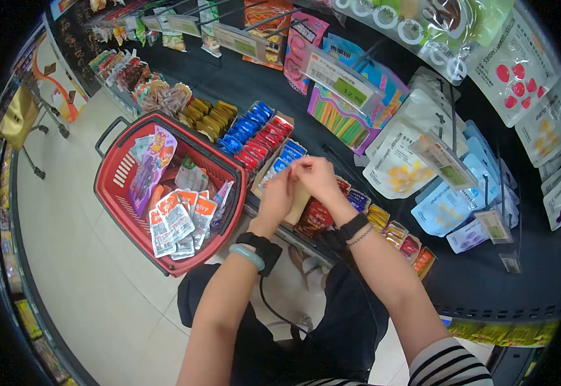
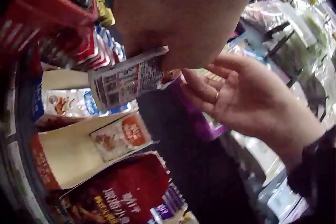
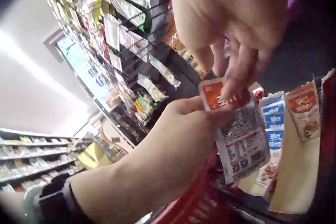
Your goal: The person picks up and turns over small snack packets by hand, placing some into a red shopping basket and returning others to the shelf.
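- The left hand (image 1: pixel 279 193) has its fingers bent round a silver-and-orange foil packet (image 3: pixel 242 140), gripping it at the orange end.
- The right hand (image 1: pixel 319 179), a ring (image 2: pixel 217 94) on one finger, meets the left at that same end; its fingers are curled and pinch the packet's edge.
- The gripped packet hangs tilted above the display boxes along the shelf's near edge, its printed silver part clear of the fingers.
- Below the hands, an open cardboard box (image 2: pixel 71 150) holds a white-and-orange packet (image 2: pixel 122 137) leaning at its inner end.
- Next to it, one box holds blue-and-white packets (image 1: pixel 287 157); on the other side are dark red packets (image 1: pixel 314 219).
- Farther left along the near edge of the black shelf (image 1: pixel 254 83) sit red packets (image 1: pixel 269 140), blue packets (image 1: pixel 248 128) and gold packets (image 1: pixel 208 117); toward the right end, purple, yellow and orange ones.
- A red shopping basket (image 1: pixel 110 193) stands beside the shelf's near edge, to the person's left, its handle raised. In it, several silver-and-orange packets lie overlapping, beside a long purple bag (image 1: pixel 150 170).
- Pouches (image 1: pixel 399 170) hang on hooks over the shelf, with price tags in front.
- Each wrist wears a black strap; the left also has a pale bangle (image 1: pixel 247 256).
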Action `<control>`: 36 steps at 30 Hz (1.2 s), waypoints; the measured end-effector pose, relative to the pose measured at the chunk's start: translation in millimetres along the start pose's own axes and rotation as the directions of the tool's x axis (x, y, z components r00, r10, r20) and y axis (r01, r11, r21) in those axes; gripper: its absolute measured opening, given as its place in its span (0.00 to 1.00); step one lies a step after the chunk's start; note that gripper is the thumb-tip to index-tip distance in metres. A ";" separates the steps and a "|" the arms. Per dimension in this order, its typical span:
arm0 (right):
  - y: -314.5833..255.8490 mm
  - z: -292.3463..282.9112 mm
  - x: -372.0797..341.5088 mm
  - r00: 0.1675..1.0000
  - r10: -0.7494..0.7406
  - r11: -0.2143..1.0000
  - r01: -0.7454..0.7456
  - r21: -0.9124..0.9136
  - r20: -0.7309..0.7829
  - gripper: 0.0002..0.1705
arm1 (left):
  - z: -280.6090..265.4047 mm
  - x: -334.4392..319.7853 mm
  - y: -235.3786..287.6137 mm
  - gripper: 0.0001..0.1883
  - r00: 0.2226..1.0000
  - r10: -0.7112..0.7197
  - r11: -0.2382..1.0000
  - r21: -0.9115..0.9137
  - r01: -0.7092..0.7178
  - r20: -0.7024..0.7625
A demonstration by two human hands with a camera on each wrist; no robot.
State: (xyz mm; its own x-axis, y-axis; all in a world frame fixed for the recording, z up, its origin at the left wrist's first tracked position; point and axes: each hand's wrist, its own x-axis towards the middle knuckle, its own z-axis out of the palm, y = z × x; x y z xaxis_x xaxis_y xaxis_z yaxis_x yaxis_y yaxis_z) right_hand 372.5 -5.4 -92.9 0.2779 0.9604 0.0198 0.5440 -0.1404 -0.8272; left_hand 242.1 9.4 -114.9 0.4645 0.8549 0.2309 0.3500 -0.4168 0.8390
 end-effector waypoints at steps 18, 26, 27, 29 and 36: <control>-139.6 7.8 -53.9 0.933 -0.320 0.647 0.087 0.758 0.166 0.07 | -173.1 -54.7 71.9 0.15 0.978 -0.203 0.613 -0.774 0.158 0.039; -159.3 48.8 -49.9 0.874 -0.426 0.639 0.109 0.761 0.233 0.07 | -215.1 -82.5 56.6 0.17 0.979 -0.200 0.668 -0.738 0.100 -0.049; -163.6 53.8 -49.6 0.865 -0.445 0.637 0.125 0.761 0.230 0.07 | -219.8 -86.1 53.6 0.17 0.977 -0.207 0.670 -0.736 0.101 -0.055; -170.4 66.3 -49.3 0.852 -0.468 0.630 0.136 0.765 0.234 0.07 | -229.4 -93.2 48.3 0.17 0.971 -0.230 0.665 -0.740 0.104 -0.070; -158.6 142.7 -43.2 0.876 -0.220 0.644 -0.201 0.739 0.430 0.23 | -246.1 -102.7 -3.3 0.22 0.873 -0.459 0.781 -0.544 0.308 -0.165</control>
State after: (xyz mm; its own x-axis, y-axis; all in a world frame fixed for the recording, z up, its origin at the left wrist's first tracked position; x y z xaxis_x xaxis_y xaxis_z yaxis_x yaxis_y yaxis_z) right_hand 161.3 9.7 -42.7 -0.2167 0.9753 -0.0418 -0.2904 -0.1053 -0.9511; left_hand -7.0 -1.0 -20.1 0.1104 0.9886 -0.1024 -0.0258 0.1058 0.9941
